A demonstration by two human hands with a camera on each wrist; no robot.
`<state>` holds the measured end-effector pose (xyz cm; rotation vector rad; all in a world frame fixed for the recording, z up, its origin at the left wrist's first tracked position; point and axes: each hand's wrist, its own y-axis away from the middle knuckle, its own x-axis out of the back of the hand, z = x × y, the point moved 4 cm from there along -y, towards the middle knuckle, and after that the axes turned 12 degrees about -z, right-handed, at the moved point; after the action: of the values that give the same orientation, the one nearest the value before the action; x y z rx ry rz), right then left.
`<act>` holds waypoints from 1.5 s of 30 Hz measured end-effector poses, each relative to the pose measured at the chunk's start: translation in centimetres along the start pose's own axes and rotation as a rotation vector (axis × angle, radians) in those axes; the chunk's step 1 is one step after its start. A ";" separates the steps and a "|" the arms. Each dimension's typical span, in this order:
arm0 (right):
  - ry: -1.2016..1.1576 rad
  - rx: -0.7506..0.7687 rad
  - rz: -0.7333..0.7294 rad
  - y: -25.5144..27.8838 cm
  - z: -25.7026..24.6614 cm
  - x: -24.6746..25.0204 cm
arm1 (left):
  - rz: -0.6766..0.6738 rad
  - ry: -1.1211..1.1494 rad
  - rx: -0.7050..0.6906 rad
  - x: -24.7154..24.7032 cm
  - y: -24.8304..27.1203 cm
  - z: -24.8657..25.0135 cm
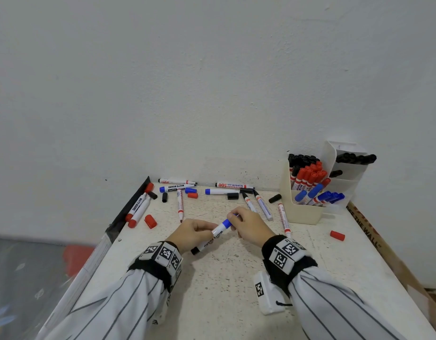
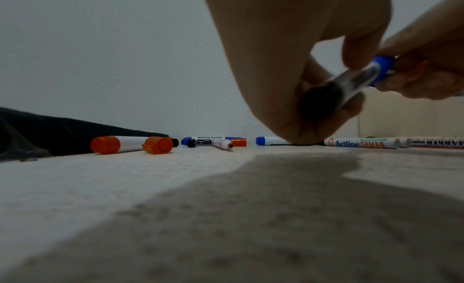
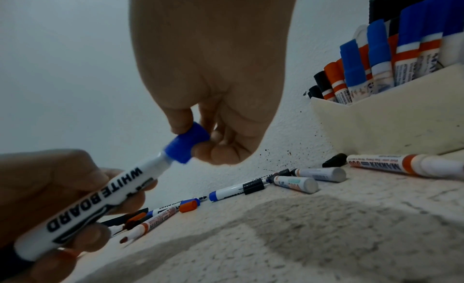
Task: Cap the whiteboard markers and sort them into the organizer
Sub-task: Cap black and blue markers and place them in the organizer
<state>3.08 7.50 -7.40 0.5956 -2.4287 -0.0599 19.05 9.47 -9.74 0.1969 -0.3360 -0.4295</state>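
Note:
A white whiteboard marker (image 1: pixel 213 235) (image 3: pixel 95 200) with a black end is held above the middle of the table. My left hand (image 1: pixel 196 233) (image 3: pixel 45 190) grips its barrel. My right hand (image 1: pixel 246 224) (image 3: pixel 213 116) pinches the blue cap (image 1: pixel 227 223) (image 3: pixel 187 146) (image 2: pixel 382 69) sitting on its tip. The cream organizer (image 1: pixel 304 212) (image 3: pixel 384 124) stands at the back right, holding several capped black, red and blue markers. Several loose markers (image 1: pixel 180 202) and loose caps (image 1: pixel 150 221) lie along the back of the table.
A red cap (image 1: pixel 337 235) lies at the right, near a cardboard strip (image 1: pixel 369 231) along the table's edge. A black strip (image 1: pixel 128 207) borders the left edge. A white tagged block (image 1: pixel 267 295) sits below my right wrist. The wall rises right behind the table.

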 end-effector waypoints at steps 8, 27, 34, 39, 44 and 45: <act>0.027 -0.052 0.191 -1.4 0.7 3.1 | 0.441 0.015 0.086 2.4 1.0 -0.4; 0.679 -0.195 -0.058 -10.3 0.9 3.2 | 0.462 0.086 0.174 2.8 0.7 -1.1; 0.794 -0.307 0.018 -11.5 1.4 3.0 | 0.448 0.100 0.160 2.7 0.5 -1.4; 0.689 -0.249 0.055 -11.1 1.2 3.0 | 0.410 0.105 0.135 2.5 0.5 -1.0; 0.279 -0.010 0.117 -10.0 -1.0 4.6 | 0.397 0.065 0.068 2.1 0.5 -0.4; 0.255 0.029 0.081 -9.6 -1.6 4.8 | 0.390 0.062 0.057 2.1 0.5 -0.3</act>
<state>4.59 -3.01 -5.15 0.4853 -2.2062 0.0798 21.13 9.07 -9.30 0.1947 -0.3172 -0.0291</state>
